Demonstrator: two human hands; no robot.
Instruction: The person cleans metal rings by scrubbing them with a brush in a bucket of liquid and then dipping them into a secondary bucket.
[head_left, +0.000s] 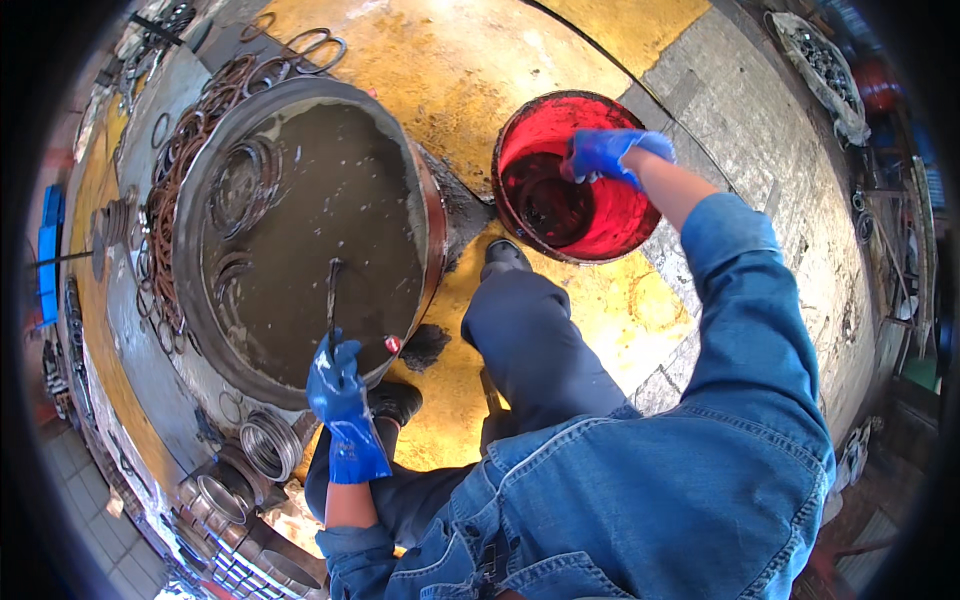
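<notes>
My left hand (342, 400), in a blue rubber glove, is closed around a thin dark metal rod (332, 300) at the near rim of a large round tub (190, 235). The rod's far end reaches over the murky grey-brown liquid (330, 190). Several metal rings (243, 185) lie partly under the liquid at the tub's left side. My right hand (605, 155), also gloved in blue, is over a red-lined bucket (625, 215), its fingers curled together. What they hold, if anything, cannot be made out. Dark red liquid (548, 205) sits at the bucket's bottom.
Rusty rings (190, 150) are heaped along the tub's outer left side. Shiny metal rings (268, 445) are stacked at the near left. A bag of metal parts (822, 75) lies at the far right. My feet stand between tub and bucket.
</notes>
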